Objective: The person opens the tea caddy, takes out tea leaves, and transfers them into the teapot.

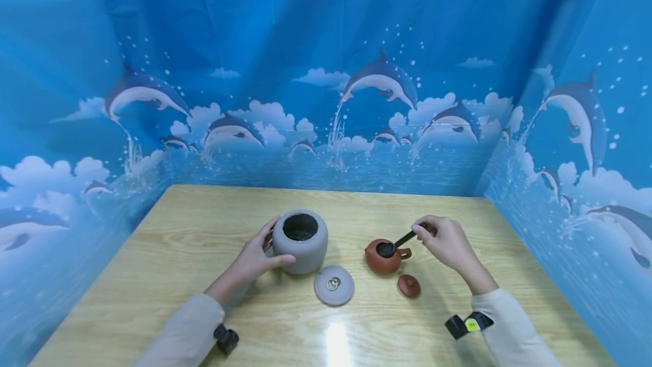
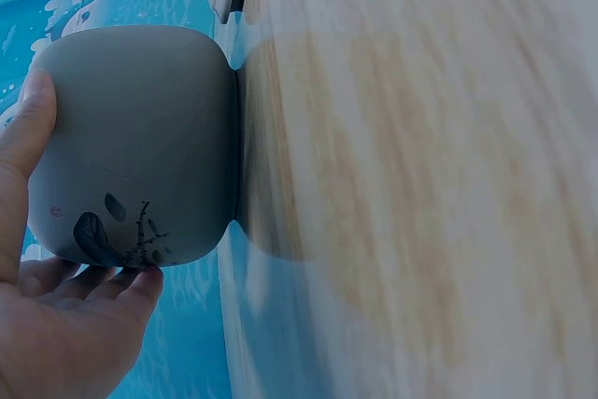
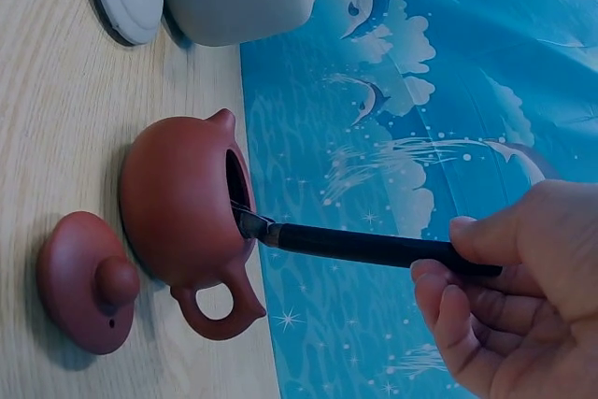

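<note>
A grey ceramic jar (image 1: 300, 256) stands uncovered, dark contents visible through its mouth. My left hand (image 1: 260, 256) grips its left side, thumb in front and fingers behind; a dark plant motif shows on the jar (image 2: 140, 147) in the left wrist view. To the right, my right hand (image 1: 445, 239) pinches the end of a black-handled spoon (image 3: 364, 245). The spoon slants down into the open mouth of a small reddish-brown clay teapot (image 3: 182, 203), where its tip is hidden inside. The right hand stays apart from the teapot.
The jar's round grey lid (image 1: 333, 293), with a ring-shaped ornament, lies just right of the jar. In front of the teapot lies its knobbed lid (image 1: 409, 286). Beneath everything is a wooden table (image 1: 204, 220), backed by a blue dolphin-print curtain (image 1: 285, 101).
</note>
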The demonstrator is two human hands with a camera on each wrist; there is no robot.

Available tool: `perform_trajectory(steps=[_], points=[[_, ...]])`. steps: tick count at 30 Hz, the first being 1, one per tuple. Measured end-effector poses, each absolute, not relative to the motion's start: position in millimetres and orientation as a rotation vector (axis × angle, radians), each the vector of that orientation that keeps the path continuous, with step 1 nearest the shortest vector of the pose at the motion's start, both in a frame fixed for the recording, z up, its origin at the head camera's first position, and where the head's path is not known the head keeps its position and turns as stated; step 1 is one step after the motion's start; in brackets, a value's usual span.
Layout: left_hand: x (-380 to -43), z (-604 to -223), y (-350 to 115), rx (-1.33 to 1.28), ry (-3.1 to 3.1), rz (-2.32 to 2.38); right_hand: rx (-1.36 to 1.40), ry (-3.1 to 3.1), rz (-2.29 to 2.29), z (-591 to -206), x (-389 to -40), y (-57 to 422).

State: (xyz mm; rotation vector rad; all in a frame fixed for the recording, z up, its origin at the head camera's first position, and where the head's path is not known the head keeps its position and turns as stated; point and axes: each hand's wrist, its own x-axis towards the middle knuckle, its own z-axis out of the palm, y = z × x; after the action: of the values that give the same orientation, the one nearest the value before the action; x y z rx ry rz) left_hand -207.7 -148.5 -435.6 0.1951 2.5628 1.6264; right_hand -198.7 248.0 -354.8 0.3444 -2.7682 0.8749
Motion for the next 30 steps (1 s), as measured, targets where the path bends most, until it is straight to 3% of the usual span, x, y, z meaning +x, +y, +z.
perform_trajectory(steps=[30], points=[[-207.2, -436.2, -149.8, 0.217, 2.558, 1.626, 0.241, -2.677, 0.997, -362.3, -192.6, 267.1]])
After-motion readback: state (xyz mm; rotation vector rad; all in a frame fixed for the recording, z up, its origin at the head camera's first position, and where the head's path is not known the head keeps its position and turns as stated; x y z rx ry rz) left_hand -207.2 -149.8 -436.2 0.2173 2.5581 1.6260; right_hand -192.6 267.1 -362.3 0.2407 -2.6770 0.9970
